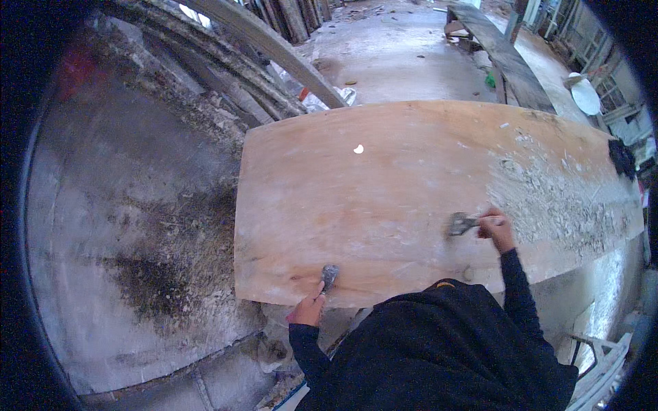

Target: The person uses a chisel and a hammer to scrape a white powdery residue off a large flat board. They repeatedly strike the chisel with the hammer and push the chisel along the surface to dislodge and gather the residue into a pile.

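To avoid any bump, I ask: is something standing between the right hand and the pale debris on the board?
Nothing visible stands between the right hand and the pale debris, which lies on the board to its right. The scraper it holds points left, away from it.

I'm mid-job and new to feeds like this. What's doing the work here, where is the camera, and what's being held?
No machine: these are a person's bare hands. The single picture comes from a wide fisheye camera on their head, looking down, so straight edges bend near the rim. The dark clothing below is the wearer's own.

The left hand holds a small grey tool; the right hand holds a flat scraper, slightly blurred. Both are over a large wooden board. Pale scrapings cover much of its right end.
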`<state>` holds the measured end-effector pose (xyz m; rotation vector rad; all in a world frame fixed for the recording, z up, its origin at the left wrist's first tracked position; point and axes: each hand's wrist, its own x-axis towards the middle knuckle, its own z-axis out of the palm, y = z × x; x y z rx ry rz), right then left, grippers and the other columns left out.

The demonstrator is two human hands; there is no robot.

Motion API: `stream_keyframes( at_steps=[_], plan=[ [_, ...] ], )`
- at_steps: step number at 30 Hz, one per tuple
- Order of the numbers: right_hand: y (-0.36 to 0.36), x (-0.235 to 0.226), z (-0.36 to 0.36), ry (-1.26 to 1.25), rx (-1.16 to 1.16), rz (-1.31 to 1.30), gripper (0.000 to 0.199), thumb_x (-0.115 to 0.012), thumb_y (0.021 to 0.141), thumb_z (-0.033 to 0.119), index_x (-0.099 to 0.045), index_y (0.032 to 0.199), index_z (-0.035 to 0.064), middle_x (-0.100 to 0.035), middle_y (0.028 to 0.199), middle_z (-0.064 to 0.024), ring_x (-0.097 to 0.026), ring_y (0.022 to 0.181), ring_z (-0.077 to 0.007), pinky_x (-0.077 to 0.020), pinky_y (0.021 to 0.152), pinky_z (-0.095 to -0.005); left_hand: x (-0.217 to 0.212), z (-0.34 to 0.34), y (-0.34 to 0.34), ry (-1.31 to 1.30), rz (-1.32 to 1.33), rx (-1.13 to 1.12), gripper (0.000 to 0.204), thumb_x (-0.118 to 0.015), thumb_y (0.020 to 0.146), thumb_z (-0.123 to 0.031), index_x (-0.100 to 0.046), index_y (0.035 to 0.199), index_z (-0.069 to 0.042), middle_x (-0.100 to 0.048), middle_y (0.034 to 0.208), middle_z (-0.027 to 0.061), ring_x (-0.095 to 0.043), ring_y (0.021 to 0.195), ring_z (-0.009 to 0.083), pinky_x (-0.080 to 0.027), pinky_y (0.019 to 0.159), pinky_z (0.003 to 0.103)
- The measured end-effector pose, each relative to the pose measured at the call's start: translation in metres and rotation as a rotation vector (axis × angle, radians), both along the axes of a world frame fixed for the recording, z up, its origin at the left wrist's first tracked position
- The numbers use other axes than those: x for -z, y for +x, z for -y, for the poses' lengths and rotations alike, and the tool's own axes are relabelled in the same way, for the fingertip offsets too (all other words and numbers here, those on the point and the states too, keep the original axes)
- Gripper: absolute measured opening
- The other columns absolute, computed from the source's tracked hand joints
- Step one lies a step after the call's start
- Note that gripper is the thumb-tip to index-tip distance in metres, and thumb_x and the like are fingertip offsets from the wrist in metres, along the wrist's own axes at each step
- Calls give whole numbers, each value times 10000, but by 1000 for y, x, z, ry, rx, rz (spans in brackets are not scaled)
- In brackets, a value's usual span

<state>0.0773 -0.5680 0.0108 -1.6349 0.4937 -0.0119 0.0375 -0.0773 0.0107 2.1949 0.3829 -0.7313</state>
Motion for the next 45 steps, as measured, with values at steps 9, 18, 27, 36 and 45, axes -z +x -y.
stream_keyframes(
  at_steps=[9,18,27,36,45],
  plan=[
    [-20,-34,-31,-343,123,225,81,-570,749,130,-528,704,78,-483,580,35,-438,486,-47,-355,424,-196,-59,14,7,33,200,-276,523,-482,822,-217,-313,1318,-230,-492,593,41,-487,534,119,-419,517,289],
    [29,27,-299,-86,-760,374,163,-616,771,185,-554,857,61,-590,720,-62,-571,666,-149,-464,624,-291,-51,13,-15,-24,411,-231,589,-473,829,-204,-214,1357,-161,-571,811,41,-485,591,114,-424,549,261],
    [-3,34,-104,362,-313,-45,151,-637,756,139,-563,855,51,-602,743,-46,-599,633,-130,-527,558,-272,-34,31,-12,-126,256,-185,572,-471,836,-225,-230,1349,-148,-614,857,63,-502,569,140,-429,557,266],
    [-89,-40,82,-932,290,230,111,-562,701,131,-507,697,35,-490,566,-18,-494,526,-106,-396,499,-251,-16,64,24,18,312,157,576,-474,825,-267,-249,1338,-137,-593,781,151,-586,692,280,-447,634,351],
    [-37,15,-156,-18,-579,232,212,-640,732,150,-565,892,33,-589,772,-8,-543,750,-107,-447,684,-263,-40,124,35,-19,294,262,546,-457,834,-234,-264,1334,-131,-560,681,127,-571,625,201,-445,579,313]
  ],
)
